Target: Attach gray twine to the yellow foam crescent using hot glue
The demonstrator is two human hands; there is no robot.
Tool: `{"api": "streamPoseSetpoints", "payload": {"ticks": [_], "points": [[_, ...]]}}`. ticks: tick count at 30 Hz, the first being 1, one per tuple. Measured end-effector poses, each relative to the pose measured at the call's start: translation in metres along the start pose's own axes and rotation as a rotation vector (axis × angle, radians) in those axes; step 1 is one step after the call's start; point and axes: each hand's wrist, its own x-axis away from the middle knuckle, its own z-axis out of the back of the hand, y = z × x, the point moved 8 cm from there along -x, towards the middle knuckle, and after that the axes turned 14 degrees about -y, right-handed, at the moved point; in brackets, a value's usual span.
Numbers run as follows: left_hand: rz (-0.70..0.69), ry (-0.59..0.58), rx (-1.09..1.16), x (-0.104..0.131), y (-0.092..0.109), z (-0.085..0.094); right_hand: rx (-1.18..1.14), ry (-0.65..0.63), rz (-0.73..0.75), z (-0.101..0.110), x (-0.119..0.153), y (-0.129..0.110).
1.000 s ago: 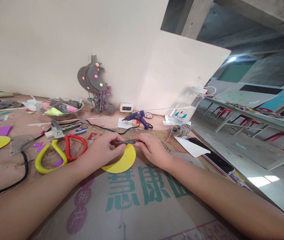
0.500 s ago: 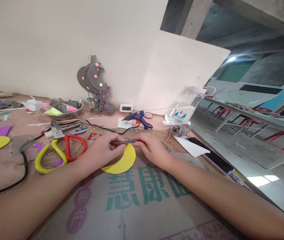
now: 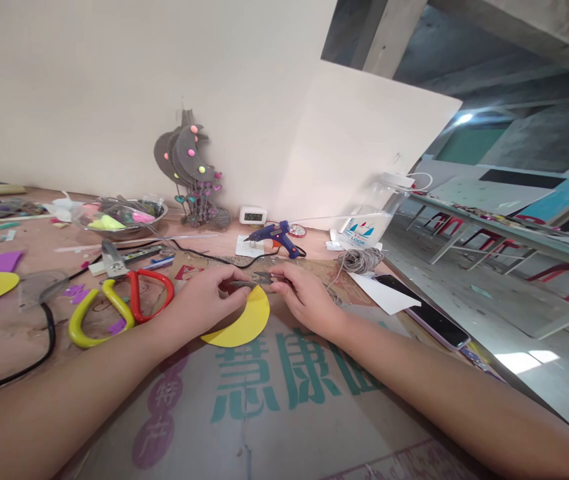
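Observation:
My left hand [image 3: 217, 293] is closed, thumb and fingers pinching a thin dark grey strip [image 3: 240, 285]. Just under its thumb lies a yellow crescent [image 3: 247, 323] cut from a flat sheet; whether the hand also grips this is hidden. My right hand [image 3: 300, 293] pinches a small grey piece [image 3: 264, 276], whose ends point toward the left hand. A narrow gap shows between the fingertips. Whether both grey parts belong to one piece I cannot tell. Beneath the hands is a cardboard sheet [image 3: 314, 420] with green printed characters.
Large scissors [image 3: 134, 300] with yellow and red handles lie left of my left arm. Behind the hands are a blue glue gun [image 3: 277, 237] and its black cord. To the right are a twine ball [image 3: 360, 260], a phone [image 3: 419, 310] and a plastic jug [image 3: 369, 213].
The grey material spanned both hands before; now a gap shows between the fingertips and the grey piece at the right hand is angled. The yellow crescent has shifted slightly left.

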Motion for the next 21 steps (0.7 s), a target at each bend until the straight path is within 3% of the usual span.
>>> {"api": "streamPoseSetpoints", "payload": {"ticks": [7, 15, 17, 21], "points": [[-0.017, 0.035, 0.037, -0.002, -0.002, 0.007, -0.058, -0.050, 0.157, 0.003, 0.005, -0.019], [0.019, 0.144, 0.110, -0.003, -0.016, 0.017, 0.080, -0.132, 0.401, 0.000, 0.014, -0.050], [0.007, 0.163, 0.182, -0.003, -0.019, 0.018, 0.073, -0.088, 0.346, 0.002, 0.012, -0.047], [-0.020, 0.183, 0.244, -0.002, -0.017, 0.020, -0.095, -0.015, -0.016, 0.005, 0.004, -0.013]]}}
